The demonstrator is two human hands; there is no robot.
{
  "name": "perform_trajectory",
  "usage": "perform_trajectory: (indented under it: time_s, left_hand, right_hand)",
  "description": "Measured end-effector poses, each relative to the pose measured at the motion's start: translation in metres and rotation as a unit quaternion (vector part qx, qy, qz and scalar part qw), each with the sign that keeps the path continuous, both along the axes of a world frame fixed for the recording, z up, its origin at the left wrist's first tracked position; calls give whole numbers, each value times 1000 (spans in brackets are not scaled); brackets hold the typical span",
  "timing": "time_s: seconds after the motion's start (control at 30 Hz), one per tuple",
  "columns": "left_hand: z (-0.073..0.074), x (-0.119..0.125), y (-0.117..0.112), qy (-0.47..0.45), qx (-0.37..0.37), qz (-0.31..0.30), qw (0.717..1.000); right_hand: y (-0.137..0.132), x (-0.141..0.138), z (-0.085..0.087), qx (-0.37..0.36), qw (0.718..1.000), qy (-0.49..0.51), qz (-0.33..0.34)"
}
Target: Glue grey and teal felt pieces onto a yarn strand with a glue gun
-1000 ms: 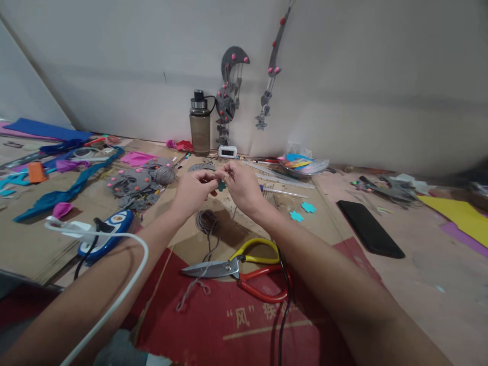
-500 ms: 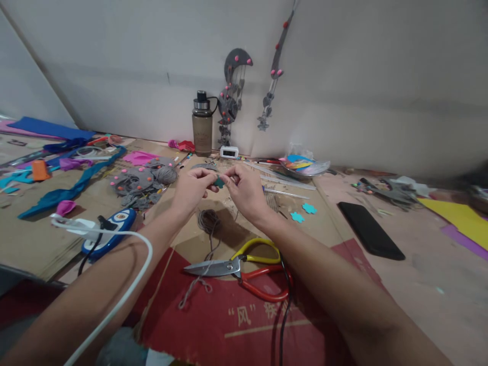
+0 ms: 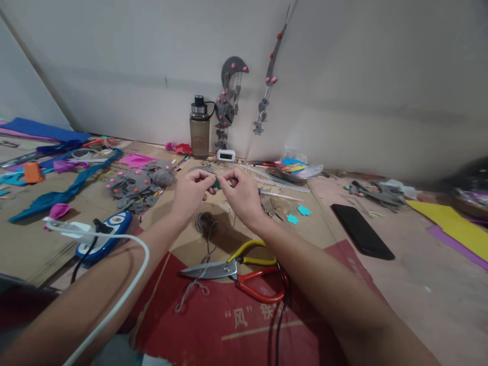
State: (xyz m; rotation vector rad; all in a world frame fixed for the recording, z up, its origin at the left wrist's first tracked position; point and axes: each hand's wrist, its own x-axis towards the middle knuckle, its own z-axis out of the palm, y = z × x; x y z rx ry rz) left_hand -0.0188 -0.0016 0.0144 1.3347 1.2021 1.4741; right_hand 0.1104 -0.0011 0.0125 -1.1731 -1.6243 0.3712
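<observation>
My left hand point(image 3: 192, 191) and my right hand point(image 3: 240, 194) meet above the cardboard, fingers pinched together on a small teal foam piece point(image 3: 217, 183) held between them. A thin grey thread seems to run down from the hands toward a small coil of grey yarn point(image 3: 206, 222) lying just below. Scissors with a yellow and a red handle point(image 3: 236, 269) lie closed on the red printed cardboard in front of me. Two light-blue foam flowers point(image 3: 298, 214) lie to the right of my right hand.
A brown water bottle point(image 3: 200, 128) and grey felt hangings point(image 3: 227, 101) stand at the wall. Grey felt cut-outs point(image 3: 135, 185) lie left, a blue-white glue gun point(image 3: 104, 239) with white cable nearer. A black phone point(image 3: 361, 231) and yellow sheet point(image 3: 453, 221) lie right.
The hands stay together on the teal piece and have shifted only slightly; the view has tilted a little. Nothing on the floor has moved.
</observation>
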Motion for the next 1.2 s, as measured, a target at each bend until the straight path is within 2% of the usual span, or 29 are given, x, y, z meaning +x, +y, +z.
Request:
perform_trajectory:
  time_s: [0.4,0.77,0.97,1.2]
  left_hand:
    - [1,1,-1,-5,25,-27,999]
    - [4,-4,2,21,26,-112,993]
    - [4,-3,1,25,14,-89,996]
    - [1,-3,4,-27,-19,-59,998]
  right_hand:
    - [0,1,4,-23,999,28,9]
    - [4,6,6,-40,998,38,14]
    - [2,4,4,-35,999,19,10]
    - [4,3,-1,-32,997,38,59]
